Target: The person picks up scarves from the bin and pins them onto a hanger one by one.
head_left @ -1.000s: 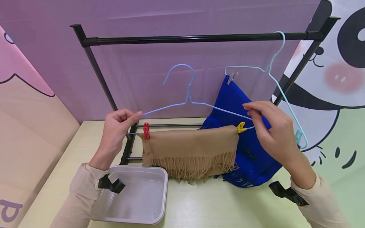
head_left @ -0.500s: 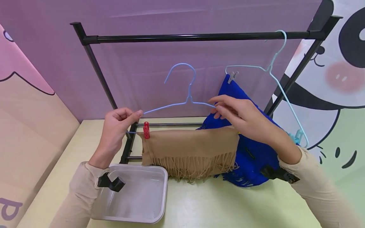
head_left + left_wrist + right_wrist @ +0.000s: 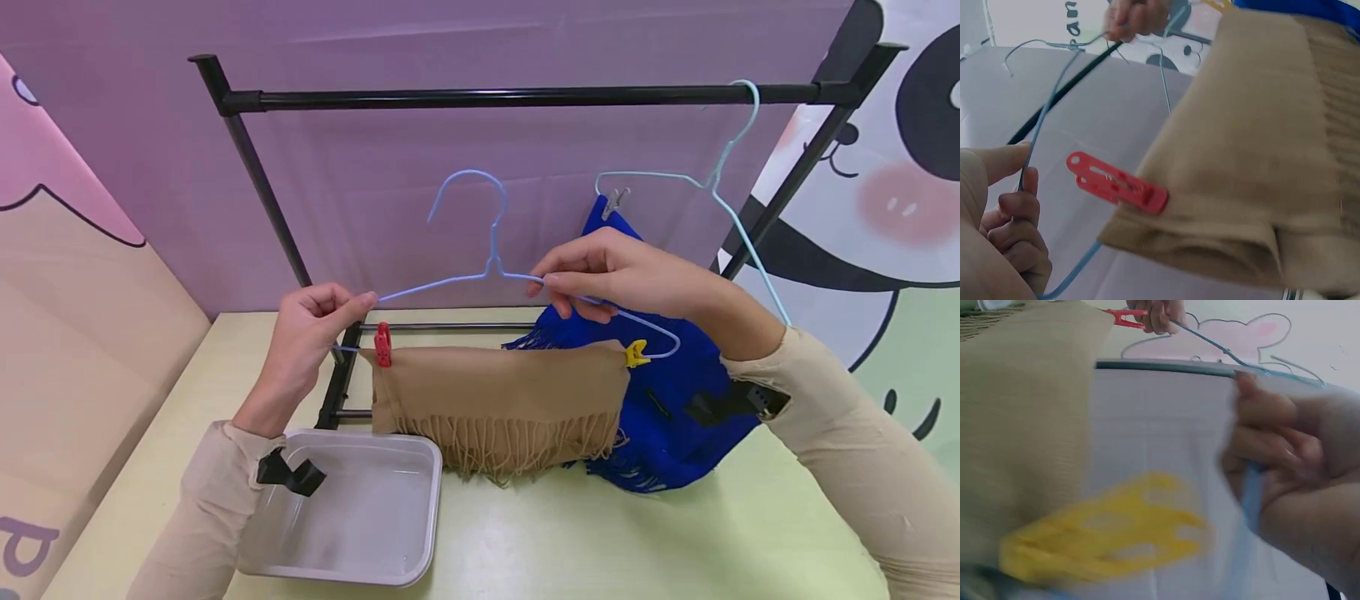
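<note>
A blue wire hanger is held up in front of the rack, its hook free of the bar. My left hand pinches its left arm between thumb and fingers. On its right arm, near the neck, my right hand grips the wire. Folded over the hanger's lower wire hangs a tan fringed scarf. A red clip fastens the scarf's left end, and a yellow clip its right end. In the right wrist view the yellow clip is blurred.
A black rack spans the back. From its bar's right end a pale teal hanger carries a blue fringed scarf, clipped by a metal clip and partly behind my right arm. A grey plastic bin stands front left on the table.
My right hand has moved left along the hanger's right arm, from near its outer end to near the neck, and now grips it. The left hand stays in place.
</note>
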Tool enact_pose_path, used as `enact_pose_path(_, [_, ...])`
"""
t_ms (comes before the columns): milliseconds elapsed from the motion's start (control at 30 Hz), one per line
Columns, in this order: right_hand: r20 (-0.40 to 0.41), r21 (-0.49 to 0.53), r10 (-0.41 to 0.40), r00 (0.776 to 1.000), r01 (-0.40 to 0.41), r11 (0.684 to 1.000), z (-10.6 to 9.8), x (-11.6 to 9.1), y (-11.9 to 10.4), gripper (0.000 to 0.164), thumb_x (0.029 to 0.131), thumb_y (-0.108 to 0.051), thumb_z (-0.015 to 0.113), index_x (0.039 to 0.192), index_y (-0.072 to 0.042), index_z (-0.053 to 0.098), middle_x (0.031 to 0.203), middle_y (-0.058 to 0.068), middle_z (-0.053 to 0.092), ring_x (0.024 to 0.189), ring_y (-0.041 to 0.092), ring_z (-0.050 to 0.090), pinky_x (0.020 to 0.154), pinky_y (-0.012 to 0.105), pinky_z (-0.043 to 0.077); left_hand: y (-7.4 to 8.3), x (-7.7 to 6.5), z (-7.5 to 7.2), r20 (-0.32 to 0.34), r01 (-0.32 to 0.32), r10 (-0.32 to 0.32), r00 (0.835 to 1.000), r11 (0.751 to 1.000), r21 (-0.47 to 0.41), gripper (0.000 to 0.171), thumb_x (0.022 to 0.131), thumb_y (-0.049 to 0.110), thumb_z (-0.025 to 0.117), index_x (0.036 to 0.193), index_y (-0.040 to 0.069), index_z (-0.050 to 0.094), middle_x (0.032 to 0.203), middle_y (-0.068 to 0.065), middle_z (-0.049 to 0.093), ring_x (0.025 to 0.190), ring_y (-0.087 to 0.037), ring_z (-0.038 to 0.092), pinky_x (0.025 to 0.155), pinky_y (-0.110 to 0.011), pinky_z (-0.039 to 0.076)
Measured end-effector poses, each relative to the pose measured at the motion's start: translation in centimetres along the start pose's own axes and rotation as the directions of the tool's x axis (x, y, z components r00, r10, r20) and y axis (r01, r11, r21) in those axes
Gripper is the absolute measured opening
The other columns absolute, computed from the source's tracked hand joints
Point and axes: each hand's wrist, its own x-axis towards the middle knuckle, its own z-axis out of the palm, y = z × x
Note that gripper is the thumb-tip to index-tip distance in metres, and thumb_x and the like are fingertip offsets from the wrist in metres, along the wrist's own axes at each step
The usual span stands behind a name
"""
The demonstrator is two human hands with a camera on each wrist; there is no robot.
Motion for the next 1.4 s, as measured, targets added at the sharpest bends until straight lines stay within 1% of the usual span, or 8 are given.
enact_pose_path(100, [-0.099, 0.076, -0.03, 0.995, 0.038, 0.996, 0.7, 0.2, 0.1, 0.021, 0.104, -0.013, 0.053, 0.109, -0.003, 0.071, 0.073, 0.01, 0.055, 0.051, 0.023, 0.039, 0.044, 0.031, 0.032, -0.3, 0.2, -0.3, 0.015, -0.015, 0.014, 1.0, 0.999, 0.035, 0.016, 0.09, 0.016, 0.074, 0.076, 0.008, 0.072, 0.065, 0.005, 0.056, 0.071, -0.014, 0.045, 0.065, -0.028, 0.036])
enact_pose_path(233, [-0.203, 0.084, -0.06, 0.977, 0.079, 0.993, 1.4, 0.4, 0.0, 0.021, 0.103, -0.013, 0.055, 0.103, 0.0, 0.072, 0.069, 0.009, 0.051, 0.05, 0.02, 0.032, 0.044, 0.03, 0.028, -0.5, 0.6, -0.7, 0.02, -0.056, 0.055, 0.998, 0.994, 0.094, 0.015, 0.091, 0.018, 0.073, 0.079, 0.01, 0.073, 0.066, 0.004, 0.057, 0.067, -0.012, 0.047, 0.06, -0.026, 0.036])
enact_pose_path(533, [-0.253, 0.217, -0.036, 0.967, 0.093, 0.972, 1.6, 0.5, 0.4, 0.02, 0.101, -0.011, 0.057, 0.105, 0.0, 0.073, 0.064, 0.007, 0.044, 0.048, 0.022, 0.027, 0.043, 0.033, 0.024, -0.9, 0.5, -1.3, 0.027, -0.099, 0.096, 0.995, 0.982, 0.158, 0.018, 0.094, 0.017, 0.071, 0.097, 0.0, 0.072, 0.08, 0.002, 0.07, 0.078, -0.013, 0.064, 0.077, -0.025, 0.047])
enact_pose_path(767, [-0.296, 0.335, -0.041, 0.954, 0.144, 0.931, 1.7, -0.4, 0.9, 0.02, 0.101, -0.005, 0.055, 0.104, 0.006, 0.071, 0.064, 0.008, 0.045, 0.048, 0.022, 0.025, 0.043, 0.035, 0.019, -1.2, 0.2, -2.2, -0.071, -0.068, 0.078, 0.994, 0.988, 0.137, 0.02, 0.095, 0.014, 0.069, 0.104, -0.004, 0.069, 0.09, -0.004, 0.075, 0.087, -0.014, 0.069, 0.081, -0.022, 0.049])
enact_pose_path(1000, [-0.308, 0.369, -0.026, 0.951, 0.145, 0.918, 1.8, -1.0, 1.0, 0.021, 0.102, -0.006, 0.054, 0.103, 0.002, 0.073, 0.066, 0.008, 0.046, 0.047, 0.022, 0.026, 0.043, 0.034, 0.019, -0.9, 1.1, -2.9, -0.14, -0.071, 0.087, 0.986, 0.99, 0.12, 0.019, 0.096, 0.011, 0.067, 0.101, -0.007, 0.067, 0.085, 0.004, 0.073, 0.082, -0.009, 0.067, 0.081, -0.02, 0.048])
enact_pose_path(1200, [-0.332, 0.358, -0.008, 0.943, 0.134, 0.924, 2.2, -1.4, 1.2, 0.022, 0.102, -0.007, 0.054, 0.103, 0.008, 0.07, 0.066, 0.008, 0.046, 0.047, 0.022, 0.025, 0.043, 0.035, 0.019, -1.4, 2.0, -3.1, -0.266, -0.055, 0.062, 0.962, 0.998, 0.034, 0.012, 0.094, 0.007, 0.067, 0.099, -0.004, 0.068, 0.089, 0.0, 0.073, 0.084, -0.012, 0.069, 0.08, -0.021, 0.049])
enact_pose_path(1300, [-0.345, 0.359, -0.01, 0.938, 0.142, 0.923, 2.2, -1.6, 1.3, 0.022, 0.102, -0.006, 0.053, 0.103, 0.01, 0.07, 0.065, 0.009, 0.045, 0.046, 0.022, 0.025, 0.042, 0.034, 0.019, -2.0, 2.7, -3.2, -0.316, -0.066, 0.101, 0.943, 0.99, 0.122, 0.012, 0.095, 0.008, 0.067, 0.097, -0.003, 0.069, 0.088, -0.001, 0.071, 0.081, -0.011, 0.068, 0.075, -0.02, 0.048])
enact_pose_path(1400, [-0.356, 0.369, -0.012, 0.935, 0.152, 0.917, 2.4, -1.9, 1.3, 0.022, 0.102, -0.004, 0.052, 0.102, 0.01, 0.069, 0.064, 0.009, 0.045, 0.046, 0.021, 0.025, 0.041, 0.034, 0.018, -2.8, 3.3, -3.6, -0.358, -0.028, 0.114, 0.927, 0.971, 0.237, 0.013, 0.095, 0.013, 0.066, 0.096, 0.0, 0.07, 0.087, 0.003, 0.068, 0.08, -0.009, 0.065, 0.073, -0.018, 0.046])
